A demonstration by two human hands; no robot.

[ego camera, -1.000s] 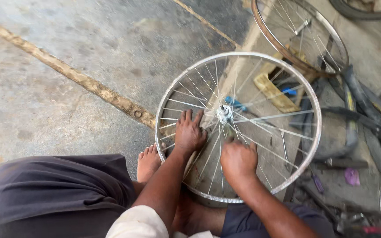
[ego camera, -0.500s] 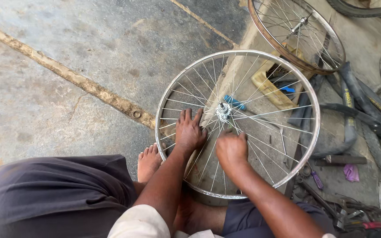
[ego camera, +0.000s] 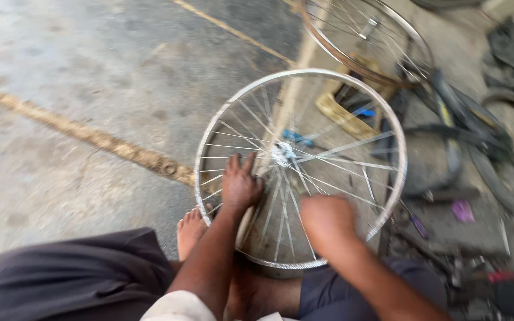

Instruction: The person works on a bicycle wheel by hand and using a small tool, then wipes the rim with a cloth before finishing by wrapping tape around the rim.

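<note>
Head cam: left hand (ego camera: 240, 185) flat on spokes (ego camera: 269, 196), blurry right hand (ego camera: 326, 219) grip unclear, wheel (ego camera: 209, 142) could tip if pressed unevenly.

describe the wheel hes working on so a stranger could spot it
On the concrete floor, look just ahead of the seated person's bare foot. The silver spoked wheel lies there with the left hand flat on its spokes; unlike the rusty wheel behind, it is shiny.

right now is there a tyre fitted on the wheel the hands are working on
No, the silver wheel under the left hand and right hand shows a bare metal rim with only spokes, no tyre.
</note>
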